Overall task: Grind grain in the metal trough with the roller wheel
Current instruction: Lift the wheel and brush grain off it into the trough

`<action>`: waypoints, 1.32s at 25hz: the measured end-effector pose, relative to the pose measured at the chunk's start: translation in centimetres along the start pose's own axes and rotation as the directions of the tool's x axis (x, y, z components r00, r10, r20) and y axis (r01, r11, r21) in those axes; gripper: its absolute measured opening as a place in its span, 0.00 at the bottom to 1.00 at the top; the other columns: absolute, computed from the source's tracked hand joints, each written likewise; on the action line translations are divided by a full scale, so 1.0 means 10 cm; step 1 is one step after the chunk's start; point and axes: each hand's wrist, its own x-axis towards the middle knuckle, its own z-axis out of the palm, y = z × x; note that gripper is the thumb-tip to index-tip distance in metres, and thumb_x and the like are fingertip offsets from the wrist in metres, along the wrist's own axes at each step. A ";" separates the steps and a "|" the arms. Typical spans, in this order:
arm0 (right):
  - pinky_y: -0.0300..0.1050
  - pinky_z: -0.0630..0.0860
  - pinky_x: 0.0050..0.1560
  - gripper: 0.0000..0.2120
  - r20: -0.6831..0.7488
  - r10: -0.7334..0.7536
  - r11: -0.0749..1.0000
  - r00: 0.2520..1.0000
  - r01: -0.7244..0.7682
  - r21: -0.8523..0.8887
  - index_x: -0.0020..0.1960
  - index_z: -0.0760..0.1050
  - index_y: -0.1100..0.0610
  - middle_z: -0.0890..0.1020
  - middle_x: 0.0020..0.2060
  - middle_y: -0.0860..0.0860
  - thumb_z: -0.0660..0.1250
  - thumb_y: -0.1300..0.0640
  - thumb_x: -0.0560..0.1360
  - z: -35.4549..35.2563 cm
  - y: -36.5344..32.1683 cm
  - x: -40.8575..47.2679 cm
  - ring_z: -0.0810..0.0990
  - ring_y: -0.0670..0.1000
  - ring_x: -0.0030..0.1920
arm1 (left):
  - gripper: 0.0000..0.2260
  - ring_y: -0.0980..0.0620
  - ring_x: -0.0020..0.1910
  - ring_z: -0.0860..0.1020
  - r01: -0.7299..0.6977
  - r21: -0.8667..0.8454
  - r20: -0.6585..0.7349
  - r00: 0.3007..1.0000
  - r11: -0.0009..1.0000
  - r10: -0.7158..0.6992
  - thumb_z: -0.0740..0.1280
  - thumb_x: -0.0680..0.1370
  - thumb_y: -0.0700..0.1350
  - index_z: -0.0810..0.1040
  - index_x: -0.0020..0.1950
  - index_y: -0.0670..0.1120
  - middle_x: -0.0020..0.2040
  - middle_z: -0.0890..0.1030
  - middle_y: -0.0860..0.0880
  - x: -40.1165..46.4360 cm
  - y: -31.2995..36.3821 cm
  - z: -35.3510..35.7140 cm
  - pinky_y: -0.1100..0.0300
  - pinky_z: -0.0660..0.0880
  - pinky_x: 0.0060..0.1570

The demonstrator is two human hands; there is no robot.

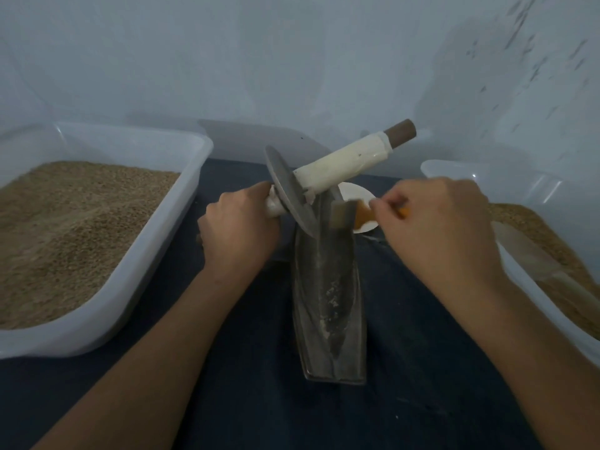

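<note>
We see the metal trough [328,287] lying lengthwise on the dark cloth [246,401] that covers the bench, its near end toward the front edge and its far end toward the wall [292,60]. A little pale flour clings inside its groove.

The roller wheel [289,193] sits tilted over the trough's far end, its grey disc leaning left and its lower rim down in the groove. One half of its handle, wrapped in white, sticks up and to the right, unheld. The left hand [238,227] has its fingers curled round the other half, just left of the disc.

The right hand [435,219] pinches the orange handle of a brush [344,216], fingers closed on it; the bristle head rests on the trough's right wall, just beside the disc. The brush is blurred.

We count two clear plastic tubs holding brown grain: one [107,306] at the left edge, one [545,287] at the right. A small white dish [355,193] lies behind the trough.
</note>
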 end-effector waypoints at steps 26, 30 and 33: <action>0.39 0.66 0.28 0.06 0.534 0.001 1.000 0.845 0.009 -0.014 0.35 0.82 0.35 0.78 0.23 0.37 0.70 0.35 0.65 -0.83 -0.35 0.14 0.79 0.38 0.32 | 0.15 0.38 0.38 0.79 0.039 -0.006 0.026 0.999 0.999 -0.039 0.66 0.76 0.45 0.63 0.33 0.55 0.34 0.74 0.52 0.00 0.01 -0.02 0.50 0.70 0.38; 0.37 0.67 0.29 0.12 0.528 0.085 0.995 0.845 -0.045 -0.089 0.36 0.85 0.48 0.83 0.29 0.45 0.74 0.44 0.75 -0.45 -0.33 0.24 0.80 0.45 0.32 | 0.16 0.39 0.37 0.79 0.031 -0.009 0.040 0.999 0.999 -0.030 0.67 0.76 0.45 0.63 0.33 0.55 0.34 0.74 0.52 -0.02 0.02 -0.03 0.50 0.71 0.36; 0.34 0.64 0.31 0.11 0.373 0.127 0.992 0.919 -0.110 -0.066 0.36 0.84 0.44 0.80 0.30 0.41 0.75 0.43 0.74 -0.40 -0.16 0.25 0.77 0.43 0.33 | 0.16 0.41 0.34 0.77 0.037 0.003 0.038 0.999 0.999 -0.037 0.67 0.76 0.45 0.63 0.33 0.55 0.32 0.71 0.54 0.00 0.00 -0.03 0.50 0.73 0.34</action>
